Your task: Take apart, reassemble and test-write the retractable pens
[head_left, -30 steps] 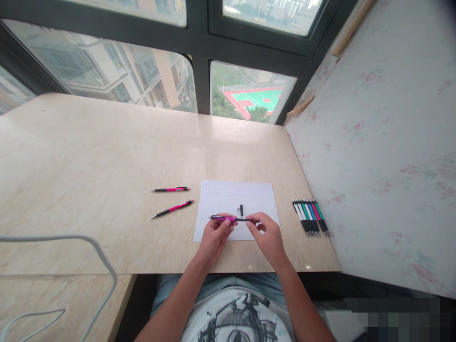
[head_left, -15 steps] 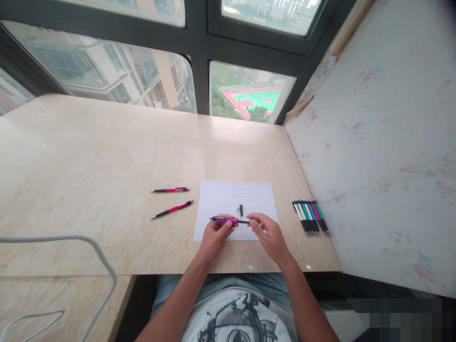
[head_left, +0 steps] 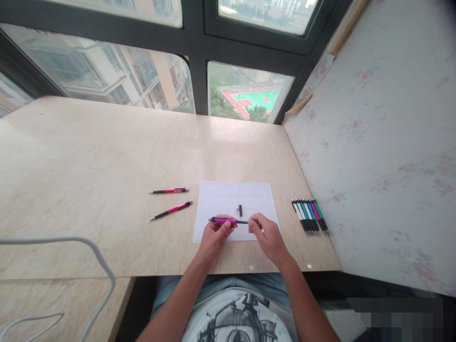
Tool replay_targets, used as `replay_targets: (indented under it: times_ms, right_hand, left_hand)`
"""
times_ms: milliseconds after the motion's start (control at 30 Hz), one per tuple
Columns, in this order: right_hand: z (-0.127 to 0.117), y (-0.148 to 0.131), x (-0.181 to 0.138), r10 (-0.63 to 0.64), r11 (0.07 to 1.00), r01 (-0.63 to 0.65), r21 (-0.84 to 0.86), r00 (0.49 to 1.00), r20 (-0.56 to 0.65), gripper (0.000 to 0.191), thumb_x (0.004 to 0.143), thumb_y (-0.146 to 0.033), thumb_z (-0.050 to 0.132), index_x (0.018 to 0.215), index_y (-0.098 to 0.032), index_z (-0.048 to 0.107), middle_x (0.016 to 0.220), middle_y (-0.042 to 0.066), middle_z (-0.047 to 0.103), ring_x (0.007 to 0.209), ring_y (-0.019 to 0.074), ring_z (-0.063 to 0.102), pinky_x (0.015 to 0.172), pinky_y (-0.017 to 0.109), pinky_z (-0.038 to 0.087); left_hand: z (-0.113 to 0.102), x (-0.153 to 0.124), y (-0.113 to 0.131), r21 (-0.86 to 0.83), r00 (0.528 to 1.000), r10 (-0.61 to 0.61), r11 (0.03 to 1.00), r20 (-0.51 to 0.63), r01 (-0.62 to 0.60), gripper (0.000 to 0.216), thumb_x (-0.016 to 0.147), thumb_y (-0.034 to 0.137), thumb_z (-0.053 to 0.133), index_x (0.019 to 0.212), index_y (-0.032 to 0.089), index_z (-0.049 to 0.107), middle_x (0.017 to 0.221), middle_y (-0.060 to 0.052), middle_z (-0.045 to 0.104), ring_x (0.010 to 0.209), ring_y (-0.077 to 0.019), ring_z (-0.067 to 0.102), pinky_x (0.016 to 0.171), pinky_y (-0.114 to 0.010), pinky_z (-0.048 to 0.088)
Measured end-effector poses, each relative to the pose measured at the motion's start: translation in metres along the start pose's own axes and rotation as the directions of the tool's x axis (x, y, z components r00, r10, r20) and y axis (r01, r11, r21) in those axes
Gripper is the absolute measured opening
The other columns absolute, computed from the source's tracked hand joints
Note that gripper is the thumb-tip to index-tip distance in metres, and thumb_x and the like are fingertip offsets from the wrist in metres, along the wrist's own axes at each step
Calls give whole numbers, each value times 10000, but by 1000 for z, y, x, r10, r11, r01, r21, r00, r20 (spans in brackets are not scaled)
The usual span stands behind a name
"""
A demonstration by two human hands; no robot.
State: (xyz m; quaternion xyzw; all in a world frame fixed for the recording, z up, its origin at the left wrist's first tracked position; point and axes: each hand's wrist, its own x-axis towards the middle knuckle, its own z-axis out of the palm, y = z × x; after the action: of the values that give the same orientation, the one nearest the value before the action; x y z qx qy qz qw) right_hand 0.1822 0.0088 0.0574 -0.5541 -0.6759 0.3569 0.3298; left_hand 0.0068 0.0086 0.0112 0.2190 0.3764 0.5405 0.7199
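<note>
My left hand [head_left: 216,236] is closed around the barrel of a purple pen [head_left: 228,220], which lies almost level above the paper. A thin dark inner part sticks out of the barrel to the right. The fingertips of my right hand [head_left: 265,233] are pinched at the end of this part, partly hiding it. Just beyond the hands, a short black grip sleeve [head_left: 240,210] rests on the white sheet of paper [head_left: 213,202], and a tiny metallic piece [head_left: 237,209] lies beside it. Lines of writing run across the sheet's upper part.
Two pink-and-black pens [head_left: 173,210] lie left of the paper. To the right, near the papered wall [head_left: 374,156], several pens [head_left: 309,216] are lined up side by side. A grey cable [head_left: 85,240] loops over the left front of the table [head_left: 107,156]. Windows stand behind.
The view has shifted very slightly. My right fingers have curled a little at the pen's dark end; my left hand keeps the same hold, and the loose parts lie where they were.
</note>
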Motion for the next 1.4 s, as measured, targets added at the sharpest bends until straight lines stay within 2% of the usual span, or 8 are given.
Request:
replay_targets:
  times_ms: [133, 333, 500, 700, 900, 1100, 1267, 1400]
  right_hand:
    - [2, 0, -2, 12, 997, -14, -74, 1000, -27, 410, 1001, -377, 373, 660, -205, 522, 584, -18, 550, 546, 126, 521, 574, 245, 367]
    - [1, -2, -3, -20, 999, 18, -39, 999, -40, 180, 930, -365, 523, 934, -203, 601, 854, 28, 655, 699, 151, 577, 590, 238, 413]
    - [-1, 0, -4, -28, 997, 28, -75, 1000, -2, 374, 988, -364, 421, 684, -200, 562, 637, -3, 592, 614, 139, 551, 610, 258, 388]
    - [1, 0, -3, -18, 998, 16, -67, 999, -26, 234, 939, -400, 514, 860, -202, 613, 806, 23, 657, 678, 150, 570, 595, 244, 406]
    - [-2, 0, -3, -13, 994, 20, -107, 998, 65, 452, 1002, -390, 382, 627, -199, 548, 586, -11, 560, 577, 132, 533, 597, 254, 375]
    - [0, 2, -3, -40, 994, 41, -97, 999, 4, 231, 931, -386, 531, 827, -197, 614, 781, 20, 644, 677, 147, 559, 604, 244, 393]
    - [0, 1, -4, -22, 992, 25, -127, 999, 28, 417, 990, -381, 412, 650, -195, 566, 613, -6, 581, 594, 135, 542, 595, 251, 364]
    - [-1, 0, -4, 43, 997, -38, -69, 996, 73, 464, 991, -425, 407, 615, -195, 554, 558, -18, 566, 541, 126, 539, 555, 243, 352]
  left_hand:
    - [2, -2, 1, 19, 1000, -5, 1000, 15, 4, 162, 763, 245, 759, 887, 148, 717, 831, -46, 680, 792, -131, 613, 740, -227, 471]
    - [3, -2, 2, 29, 1000, 2, 1000, 24, -3, 169, 745, 250, 775, 871, 153, 719, 821, -38, 682, 774, -123, 606, 744, -229, 461]
    - [1, -2, 0, 45, 999, -2, 999, 54, -1, 169, 751, 256, 771, 875, 152, 719, 822, -40, 681, 777, -130, 605, 740, -238, 459]
    - [1, -2, 1, 50, 999, 7, 999, 46, -9, 182, 749, 273, 772, 879, 157, 720, 833, -43, 684, 796, -140, 608, 766, -259, 462]
    - [1, -3, 0, 59, 997, -5, 998, 78, 1, 172, 758, 268, 767, 882, 158, 723, 842, -49, 689, 794, -140, 608, 765, -257, 456]
    - [0, -2, 0, 48, 998, -6, 999, 64, 3, 173, 758, 272, 768, 884, 164, 721, 848, -42, 685, 811, -144, 607, 783, -261, 457]
    - [0, -3, 1, 62, 996, -17, 998, 86, 12, 183, 757, 260, 769, 901, 157, 722, 852, -52, 695, 805, -141, 605, 772, -251, 454]
    - [2, -4, 1, 47, 997, -14, 999, 78, 11, 184, 746, 266, 779, 887, 160, 724, 879, -56, 704, 805, -143, 614, 786, -266, 459]
